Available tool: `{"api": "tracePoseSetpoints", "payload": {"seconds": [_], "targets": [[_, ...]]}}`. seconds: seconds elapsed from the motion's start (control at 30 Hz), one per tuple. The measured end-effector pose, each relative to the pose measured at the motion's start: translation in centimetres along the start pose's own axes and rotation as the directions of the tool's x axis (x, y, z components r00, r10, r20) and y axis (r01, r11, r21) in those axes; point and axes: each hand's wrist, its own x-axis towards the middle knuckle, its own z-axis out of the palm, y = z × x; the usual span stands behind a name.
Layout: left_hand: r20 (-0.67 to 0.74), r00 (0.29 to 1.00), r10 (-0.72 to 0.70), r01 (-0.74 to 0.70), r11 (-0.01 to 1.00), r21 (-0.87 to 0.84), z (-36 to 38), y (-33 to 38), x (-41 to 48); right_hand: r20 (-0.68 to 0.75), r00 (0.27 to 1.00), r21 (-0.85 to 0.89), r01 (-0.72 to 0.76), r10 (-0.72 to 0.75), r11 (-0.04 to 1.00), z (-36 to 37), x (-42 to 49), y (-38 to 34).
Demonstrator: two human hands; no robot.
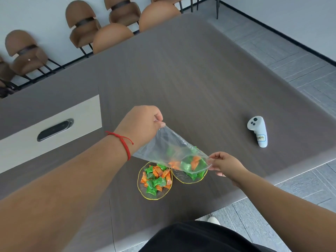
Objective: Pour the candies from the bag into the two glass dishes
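Bag [171, 151] pinched between both hands' fingers — left [143, 124], right [225, 165] — right dish [187, 179] half-hidden beneath.

1. I've got two gold-rimmed clear glass dishes, the left one [154, 180] and the right one [189, 176].
2. One clear plastic bag [169, 151].
3. One white handheld controller [257, 130].
4. Green and orange wrapped candies [156, 179]: too piled up for me to count.

Tilted clear bag [169, 151] between both hands, candies [189, 163] seemingly over the right dish [181, 179].
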Motion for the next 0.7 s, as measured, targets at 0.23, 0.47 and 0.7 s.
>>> {"api": "tracePoseSetpoints", "payload": {"seconds": [0.23,0.47,0.7], "targets": [[-0.012,0.998,0.066,-0.065,0.997,0.041,-1.8,3.0,1.7,0.038,0.999,0.048,0.018,-0.02,0.999,-0.7,0.1,-0.4],[0.01,0.995,0.103,-0.103,0.995,0.006,-0.9,5.7,2.6,0.01,1.0,0.061,-0.004,0.003,0.998,-2.5,0.7,-0.8],[-0.053,0.986,0.158,-0.163,0.981,-0.104,0.1,6.5,2.8,0.003,1.0,0.05,-0.025,0.025,0.998,-2.9,0.6,-0.3]]}}
